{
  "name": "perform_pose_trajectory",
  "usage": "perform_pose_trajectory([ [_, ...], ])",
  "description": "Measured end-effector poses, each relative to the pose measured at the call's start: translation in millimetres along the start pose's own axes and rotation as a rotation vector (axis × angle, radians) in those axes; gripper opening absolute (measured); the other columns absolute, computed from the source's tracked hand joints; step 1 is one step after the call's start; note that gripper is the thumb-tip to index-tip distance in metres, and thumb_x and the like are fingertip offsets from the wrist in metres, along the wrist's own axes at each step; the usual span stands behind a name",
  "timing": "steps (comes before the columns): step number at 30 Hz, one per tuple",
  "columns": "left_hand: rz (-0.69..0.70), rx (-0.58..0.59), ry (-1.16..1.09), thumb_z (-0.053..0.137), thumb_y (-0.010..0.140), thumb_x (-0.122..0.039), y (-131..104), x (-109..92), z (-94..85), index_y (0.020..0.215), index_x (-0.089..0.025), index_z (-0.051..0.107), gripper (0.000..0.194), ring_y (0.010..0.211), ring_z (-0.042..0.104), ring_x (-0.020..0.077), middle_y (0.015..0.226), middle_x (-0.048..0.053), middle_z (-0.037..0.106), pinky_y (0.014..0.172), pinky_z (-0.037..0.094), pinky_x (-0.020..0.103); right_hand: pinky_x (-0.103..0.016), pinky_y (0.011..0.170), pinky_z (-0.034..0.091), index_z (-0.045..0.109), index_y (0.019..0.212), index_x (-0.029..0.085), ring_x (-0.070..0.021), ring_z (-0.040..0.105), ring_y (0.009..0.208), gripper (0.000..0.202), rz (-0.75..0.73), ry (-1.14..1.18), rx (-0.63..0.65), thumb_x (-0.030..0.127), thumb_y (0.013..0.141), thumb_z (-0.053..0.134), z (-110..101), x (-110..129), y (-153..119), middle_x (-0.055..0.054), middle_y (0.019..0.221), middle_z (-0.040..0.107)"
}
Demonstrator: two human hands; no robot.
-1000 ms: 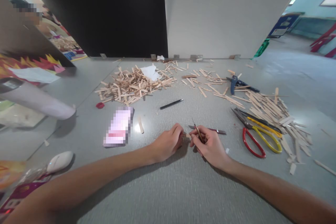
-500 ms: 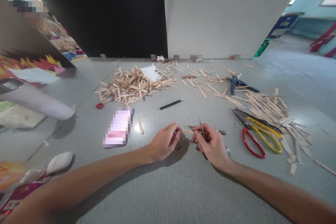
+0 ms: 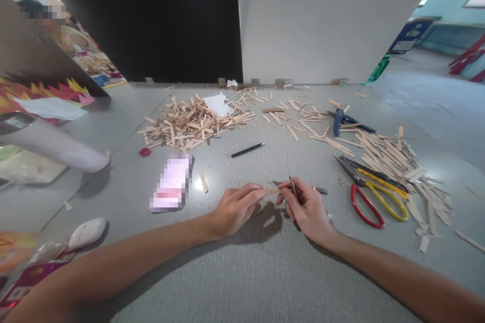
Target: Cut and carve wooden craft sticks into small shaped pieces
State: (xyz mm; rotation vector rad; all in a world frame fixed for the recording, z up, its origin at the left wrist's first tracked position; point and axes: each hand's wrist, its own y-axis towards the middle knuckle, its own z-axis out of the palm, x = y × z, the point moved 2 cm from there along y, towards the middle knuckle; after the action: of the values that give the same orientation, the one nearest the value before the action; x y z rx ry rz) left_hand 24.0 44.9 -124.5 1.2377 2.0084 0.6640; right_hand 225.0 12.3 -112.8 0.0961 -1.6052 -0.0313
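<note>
Between my two hands, just above the table, is a small flat wooden stick. My left hand pinches its left end between thumb and fingers. The right end is at the fingertips of my right hand, whose fingers are closed. A thin brass-coloured tool with a fine point stands up out of that same hand; its exact kind I cannot make out. Behind the right hand lies a slim tool with a dark handle, partly hidden. A lone wooden stick rests left of my hands.
A pile of wooden sticks with white paper lies back left. On the right are scissors with red and yellow handles, more sticks and blue pliers. A black pen, phone and white mouse lie nearer.
My left hand has turned and its fingers now reach straighter toward the right hand along the stick. The right hand has barely moved, its brass-coloured tool slightly shifted.
</note>
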Motion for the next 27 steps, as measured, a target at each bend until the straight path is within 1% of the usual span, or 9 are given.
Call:
perform_pose_trajectory([
  [3, -0.027, -0.005, 0.001, 0.042, 0.113, -0.013, 2.5, -0.5, 0.5, 0.117, -0.020, 0.062, 0.022, 0.081, 0.077, 0.0128, 0.098, 0.006, 0.078, 0.069, 0.059, 0.018, -0.021, 0.037, 0.033, 0.062, 0.091, 0.022, -0.0064, 0.040, 0.039, 0.032, 0.012, -0.001, -0.004, 0.053, 0.096, 0.069, -0.2, -0.2, 0.2, 0.000, 0.069, 0.069],
  [5, -0.055, -0.012, -0.002, 0.041, 0.115, -0.018, 4.0, -0.5, 1.4, 0.111, -0.021, 0.061, 0.020, 0.078, 0.077, 0.0127, 0.094, 0.005, 0.078, 0.068, 0.059, 0.019, -0.021, 0.037, 0.034, 0.062, 0.091, 0.022, -0.0067, 0.040, 0.039, 0.034, 0.021, -0.004, -0.006, 0.055, 0.095, 0.069, -0.2, -0.2, 0.3, 0.000, 0.068, 0.069],
  [8, -0.105, -0.024, -0.006, 0.042, 0.117, -0.027, 5.1, 0.3, 2.8, 0.107, -0.021, 0.059, 0.020, 0.060, 0.070, 0.0095, 0.086, 0.003, 0.078, 0.057, 0.054, 0.017, -0.022, 0.037, 0.035, 0.063, 0.090, 0.022, -0.0069, 0.039, 0.038, 0.035, 0.031, -0.009, -0.010, 0.057, 0.095, 0.069, -0.1, 0.1, 0.5, 0.000, 0.068, 0.070],
  [10, -0.126, -0.026, -0.016, 0.044, 0.117, -0.029, 5.6, 1.0, 3.6, 0.109, -0.021, 0.059, 0.019, 0.053, 0.065, 0.0076, 0.084, 0.001, 0.077, 0.053, 0.051, 0.016, -0.022, 0.037, 0.036, 0.064, 0.090, 0.022, -0.0067, 0.039, 0.038, 0.036, 0.032, -0.012, -0.014, 0.057, 0.095, 0.069, -0.1, 0.2, 0.5, 0.000, 0.068, 0.070],
  [13, -0.126, -0.025, -0.047, 0.046, 0.116, -0.027, 7.1, 1.1, 3.4, 0.112, -0.021, 0.059, 0.015, 0.055, 0.066, 0.0072, 0.085, 0.002, 0.078, 0.054, 0.049, 0.015, -0.022, 0.037, 0.036, 0.064, 0.091, 0.022, -0.0070, 0.040, 0.038, 0.035, 0.027, -0.017, -0.019, 0.057, 0.095, 0.070, -0.3, 0.4, 0.4, -0.001, 0.068, 0.071],
  [18, -0.130, -0.007, -0.077, 0.048, 0.115, -0.023, 8.9, 0.7, 2.0, 0.110, -0.021, 0.059, 0.012, 0.062, 0.068, 0.0079, 0.099, 0.005, 0.079, 0.053, 0.047, 0.015, -0.022, 0.037, 0.039, 0.065, 0.090, 0.022, -0.0071, 0.041, 0.037, 0.033, 0.015, -0.027, -0.022, 0.054, 0.095, 0.070, -0.5, 0.6, 0.6, -0.001, 0.069, 0.072],
  [23, -0.224, -0.017, -0.091, 0.050, 0.114, -0.027, 7.4, 3.1, 2.7, 0.113, -0.021, 0.059, 0.011, 0.053, 0.061, 0.0079, 0.087, 0.001, 0.075, 0.052, 0.046, 0.017, -0.023, 0.038, 0.040, 0.065, 0.093, 0.022, -0.0078, 0.042, 0.038, 0.035, 0.007, -0.040, -0.028, 0.057, 0.096, 0.068, -0.6, -1.1, 1.0, -0.003, 0.073, 0.075],
  [27, -0.288, -0.015, -0.125, 0.051, 0.114, -0.029, 8.2, 4.1, 1.9, 0.109, -0.021, 0.062, 0.014, 0.054, 0.059, 0.0082, 0.085, 0.001, 0.073, 0.054, 0.047, 0.018, -0.024, 0.038, 0.039, 0.063, 0.095, 0.023, -0.0082, 0.044, 0.039, 0.036, -0.006, -0.040, -0.030, 0.059, 0.096, 0.066, -0.9, -3.3, 1.2, -0.004, 0.077, 0.078],
])
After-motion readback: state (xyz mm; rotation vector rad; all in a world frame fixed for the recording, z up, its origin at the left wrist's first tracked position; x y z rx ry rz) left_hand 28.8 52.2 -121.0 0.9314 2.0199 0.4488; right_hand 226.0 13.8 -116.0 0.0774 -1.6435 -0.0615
